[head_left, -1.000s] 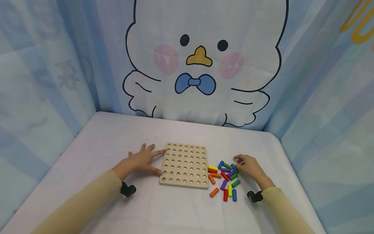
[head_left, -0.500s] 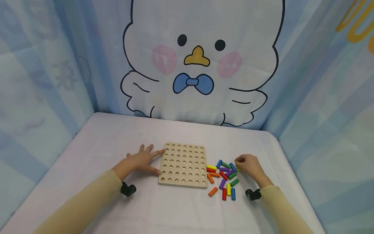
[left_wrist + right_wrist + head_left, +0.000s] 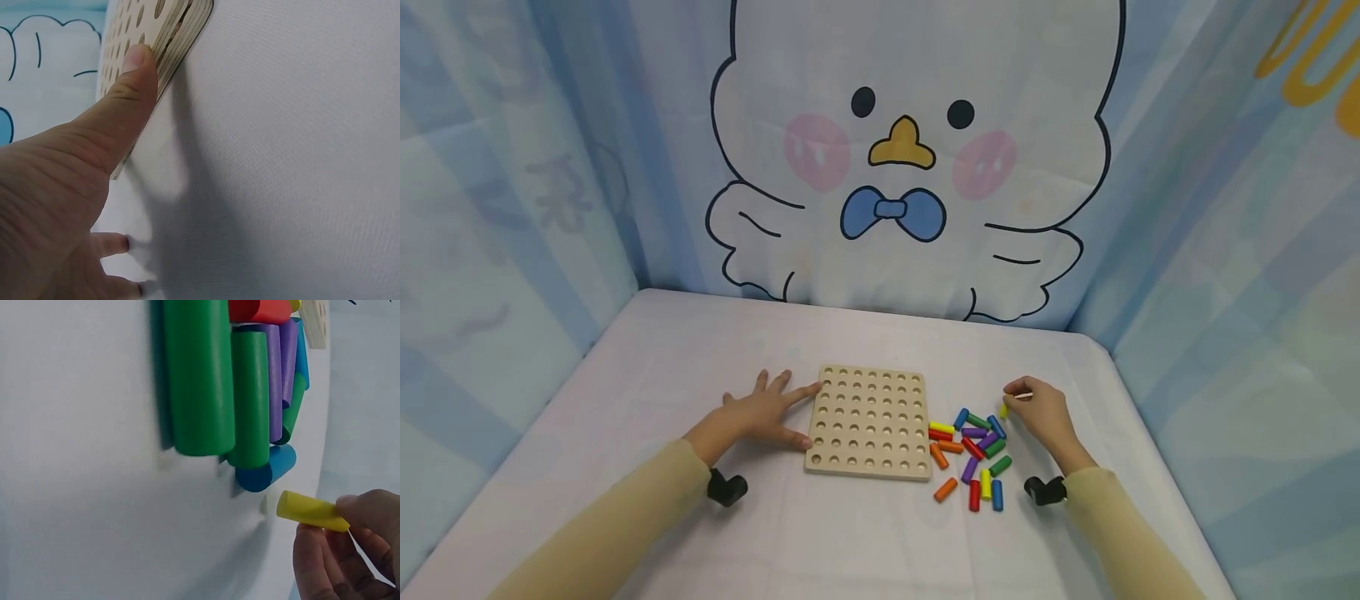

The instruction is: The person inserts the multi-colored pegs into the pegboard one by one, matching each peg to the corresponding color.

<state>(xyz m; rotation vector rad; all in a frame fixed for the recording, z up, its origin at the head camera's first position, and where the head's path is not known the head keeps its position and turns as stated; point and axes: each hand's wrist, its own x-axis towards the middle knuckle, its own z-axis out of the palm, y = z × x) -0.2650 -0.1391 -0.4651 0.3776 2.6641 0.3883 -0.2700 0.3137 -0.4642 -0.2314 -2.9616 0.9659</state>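
Note:
My left hand [image 3: 763,418] lies with spread fingers at the left edge of a square wooden pegboard [image 3: 868,423]. Its thumb [image 3: 134,78] rests on the board's near corner, and the index fingertip is at the left edge farther back. The board has rows of round holes, and no pegs stand in them. To the right of the loose pegs, my right hand [image 3: 1041,414] pinches a yellow peg [image 3: 312,511] between thumb and fingers. That peg is held above the white cloth, with a blue peg [image 3: 265,469] close by in the right wrist view.
Loose coloured pegs lie in a heap right of the board, among them a purple peg [image 3: 970,469], a red peg [image 3: 974,496] and an orange peg [image 3: 946,490]. A white cloth [image 3: 850,542] covers the table. Printed curtains [image 3: 902,275] rise behind and at both sides.
My right hand has picked up the yellow peg from beside the heap and lifted it slightly up and away. The left hand stays on the board. The head view has shifted a little.

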